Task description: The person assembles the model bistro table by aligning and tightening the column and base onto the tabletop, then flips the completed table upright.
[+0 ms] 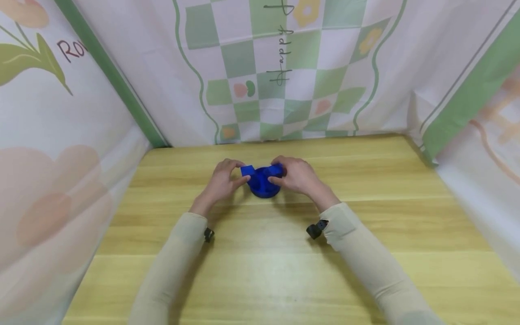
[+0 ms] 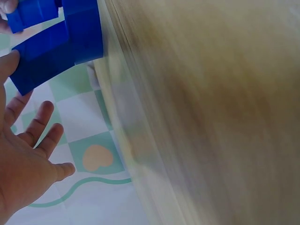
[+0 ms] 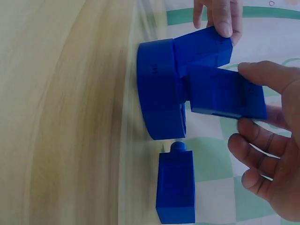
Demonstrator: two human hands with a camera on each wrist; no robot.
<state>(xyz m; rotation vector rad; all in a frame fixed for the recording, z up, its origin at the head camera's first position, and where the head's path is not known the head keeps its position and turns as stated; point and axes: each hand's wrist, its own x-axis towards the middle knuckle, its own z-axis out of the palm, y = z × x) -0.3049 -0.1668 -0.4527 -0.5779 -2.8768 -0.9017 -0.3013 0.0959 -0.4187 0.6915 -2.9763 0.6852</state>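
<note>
A round blue tray (image 1: 264,192) with raised rims inside sits on the wooden table near its far side. My left hand (image 1: 222,180) pinches a box-shaped blue piece (image 1: 247,170) between thumb and fingers, tilted at the tray's left rim. On the other side my right hand (image 1: 299,175) pinches a second such piece (image 3: 228,93), its narrow end at the tray's rim. In the right wrist view a third blue piece (image 3: 176,187), with a short round knob, lies on the table beside the tray. The right hand hides it in the head view.
The wooden table (image 1: 260,262) extends toward me and to both sides. A patterned cloth (image 1: 276,90) hangs behind its far edge, and more cloth hangs at left and right. A small black camera (image 1: 316,229) sits at the right wrist.
</note>
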